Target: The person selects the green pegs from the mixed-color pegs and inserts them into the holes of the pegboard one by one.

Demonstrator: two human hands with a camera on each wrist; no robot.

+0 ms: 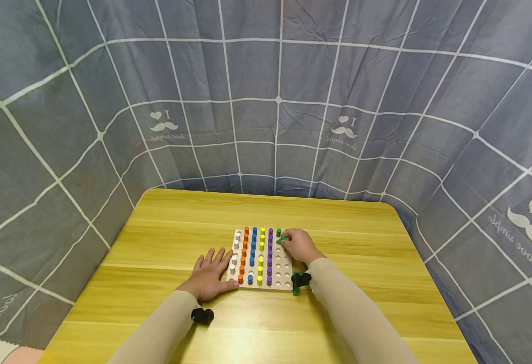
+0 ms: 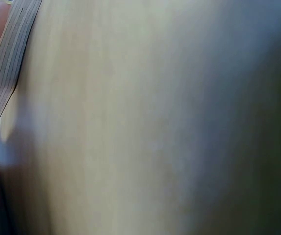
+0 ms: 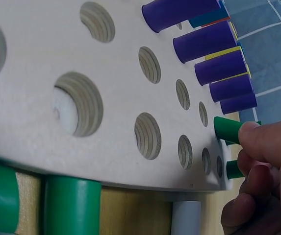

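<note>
A wooden peg board (image 1: 258,287) carries columns of white, orange, blue, yellow and purple pegs. My right hand (image 1: 301,245) pinches a green peg (image 3: 227,129) between thumb and fingers at the board's far right part. One green peg (image 1: 278,232) stands in the far row just beyond it. Another green peg (image 3: 234,169) shows behind my curled fingers in the right wrist view. My left hand (image 1: 210,277) rests spread on the table beside the board's left edge, its thumb at the near corner. The left wrist view is mostly blurred tabletop, with the board's layered edge (image 2: 12,58) at upper left.
Loose green pegs (image 3: 71,205) and a grey peg (image 3: 185,218) lie along the board's right side, partly under my right wrist. Bare holes (image 3: 147,135) fill the right columns. The wooden table (image 1: 193,212) is surrounded by a grey checked curtain (image 1: 256,121).
</note>
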